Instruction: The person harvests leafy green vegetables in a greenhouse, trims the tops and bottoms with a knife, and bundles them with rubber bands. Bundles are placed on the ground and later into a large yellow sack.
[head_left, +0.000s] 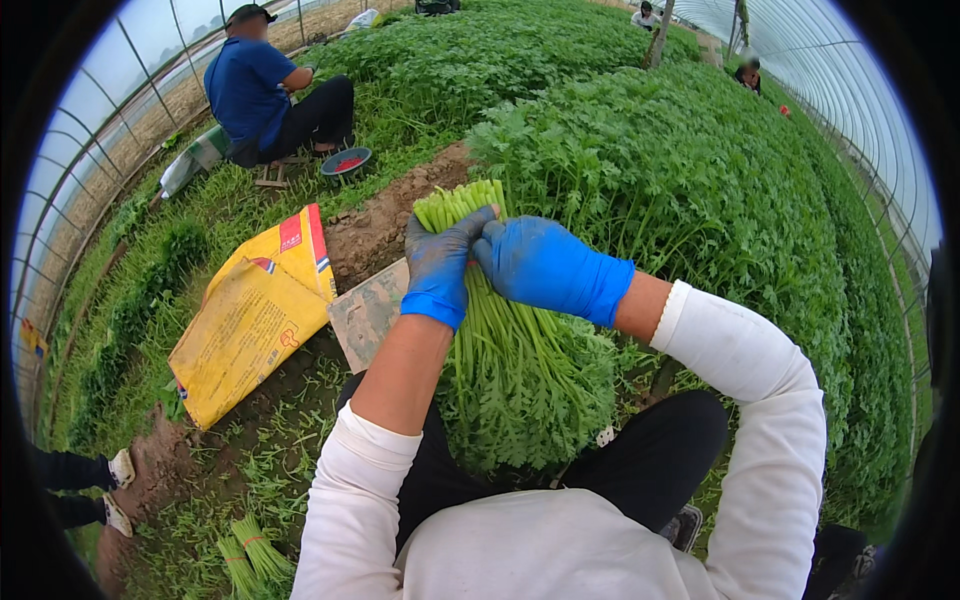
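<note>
A thick bunch of leafy greens (517, 352) spans the space between my knees, its cut stem ends pointing away from me and its lobed leaves hanging toward me. My left hand (442, 259), in a soiled blue glove, wraps the stems just below the cut ends, thumb across the top. Against the right side of the same stems presses my right hand (551, 266), also blue-gloved, with its fingers curled in; what its fingertips pinch is hidden. A sliver of a red band (471, 263) shows on the stems between both hands.
Left of the bunch lie a flat board (370, 311) and a yellow printed sack (259, 315). Banded bunches (255, 555) rest at lower left, near another person's shoes (120, 487). A seated person (259, 97) has a basin (346, 161) of red bits. Dense greens (697, 195) grow at right.
</note>
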